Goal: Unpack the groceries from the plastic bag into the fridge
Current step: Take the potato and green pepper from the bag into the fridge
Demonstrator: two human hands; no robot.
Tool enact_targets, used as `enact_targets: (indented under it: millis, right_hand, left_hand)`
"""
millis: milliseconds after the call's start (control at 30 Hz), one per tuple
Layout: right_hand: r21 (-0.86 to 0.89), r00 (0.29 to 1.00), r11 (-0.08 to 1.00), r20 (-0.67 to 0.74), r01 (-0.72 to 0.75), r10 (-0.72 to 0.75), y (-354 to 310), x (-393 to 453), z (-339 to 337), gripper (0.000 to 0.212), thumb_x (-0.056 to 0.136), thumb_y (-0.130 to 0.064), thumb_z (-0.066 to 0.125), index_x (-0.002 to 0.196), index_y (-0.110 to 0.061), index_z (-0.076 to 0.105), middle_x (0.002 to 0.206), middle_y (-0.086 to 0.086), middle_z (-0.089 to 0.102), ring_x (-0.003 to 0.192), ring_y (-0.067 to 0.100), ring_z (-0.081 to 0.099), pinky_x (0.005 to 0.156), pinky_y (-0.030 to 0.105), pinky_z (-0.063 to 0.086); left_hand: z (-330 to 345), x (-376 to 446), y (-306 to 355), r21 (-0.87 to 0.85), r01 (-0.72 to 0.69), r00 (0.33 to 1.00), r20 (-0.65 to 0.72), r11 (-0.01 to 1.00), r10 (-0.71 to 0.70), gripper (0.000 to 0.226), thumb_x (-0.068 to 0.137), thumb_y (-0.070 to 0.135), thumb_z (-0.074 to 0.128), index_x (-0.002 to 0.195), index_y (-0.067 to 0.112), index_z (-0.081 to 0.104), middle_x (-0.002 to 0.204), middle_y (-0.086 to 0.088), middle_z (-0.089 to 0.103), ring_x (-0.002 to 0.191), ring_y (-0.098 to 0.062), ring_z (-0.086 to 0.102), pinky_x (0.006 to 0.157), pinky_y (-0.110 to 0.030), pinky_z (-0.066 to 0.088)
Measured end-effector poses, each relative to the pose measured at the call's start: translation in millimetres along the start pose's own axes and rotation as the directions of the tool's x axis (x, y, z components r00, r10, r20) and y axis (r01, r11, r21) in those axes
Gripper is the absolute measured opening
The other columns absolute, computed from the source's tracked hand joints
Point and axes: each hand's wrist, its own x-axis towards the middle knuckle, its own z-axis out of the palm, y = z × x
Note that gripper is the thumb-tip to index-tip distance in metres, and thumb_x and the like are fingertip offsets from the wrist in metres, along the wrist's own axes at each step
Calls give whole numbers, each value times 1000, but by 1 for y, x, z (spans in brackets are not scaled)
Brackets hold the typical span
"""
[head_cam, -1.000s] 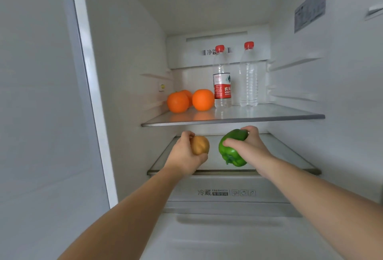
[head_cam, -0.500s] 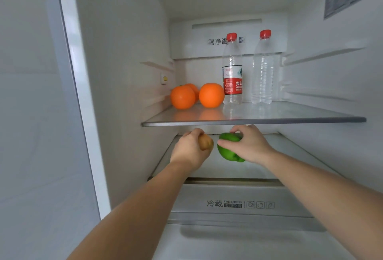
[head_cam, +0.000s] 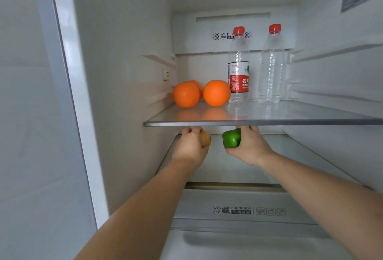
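Head view, mid-frame: left hand (head_cam: 191, 148) curls its fingers around a potato (head_cam: 205, 138), right hand (head_cam: 249, 145) grips a green pepper (head_cam: 231, 138), both under the glass shelf (head_cam: 259, 122), apparently bound for the lower shelf (head_cam: 300, 156), upper one holding oranges (head_cam: 216, 93).

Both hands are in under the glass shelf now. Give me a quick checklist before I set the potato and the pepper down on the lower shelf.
1. Left hand grips the brown potato: ok.
2. Right hand grips the glossy green bell pepper: ok.
3. Both items sit below the upper glass shelf edge: ok, though knuckles are close under it.
4. Lower shelf bare where visible: ok; the part behind the hands is hidden, cannot tell.
5. Potato and pepper apart from each other: ok.
6. Items touching the lower shelf yet: cannot tell.
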Motion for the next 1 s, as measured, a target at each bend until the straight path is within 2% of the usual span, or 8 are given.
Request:
enact_targets:
  millis: [133,400,533,667,833,1000]
  right_hand:
    - [12,1000,1000,3,-12,12,-3,4,1,95,65,-35,83,142,-17,30,135,8,35,123,29,44,101,41,44]
    - [-3,1000,1000,22,-14,14,-2,1,-2,89,67,-37,82,139,-19,32,136,5,33,119,28,47,97,43,47]
    - [14,1000,1000,23,-8,8,-1,-5,-5,91,67,-40,81,140,-21,30,138,3,30,122,28,45,99,43,46]
    - [26,1000,1000,17,-4,4,-4,-12,-13,93,65,-44,81,140,-21,31,138,3,30,126,27,41,102,42,44]
    - [52,1000,999,25,13,-15,-6,-28,-26,91,66,-46,79,141,-24,32,138,3,31,128,26,40,103,42,43]
    - [45,999,999,49,9,-11,-8,-49,-38,89,68,-45,78,141,-24,31,129,4,35,121,26,45,100,41,44]
  left_hand:
    - [2,4,3,20,1,1000,4,1000,-1,59,88,17,65,141,19,40,144,-9,31,119,-31,52,104,-39,43]
    - [8,2,5,21,42,999,33,999,-42,73,81,16,65,144,26,32,151,-3,19,127,-35,43,102,-44,44]
    - [5,-3,7,57,42,996,73,997,-46,78,81,25,66,147,28,25,154,-2,12,137,-34,27,108,-45,38]
    - [-1,-9,9,82,30,998,56,996,-35,78,82,34,65,148,28,24,155,-3,13,142,-31,18,113,-45,32]
    - [-9,-23,15,96,20,999,38,995,-24,83,79,55,66,147,30,26,155,-2,18,141,-29,21,112,-46,32]
    - [-16,-39,27,125,27,997,65,992,-35,73,84,39,62,147,30,26,152,-2,24,137,-31,28,109,-45,36]
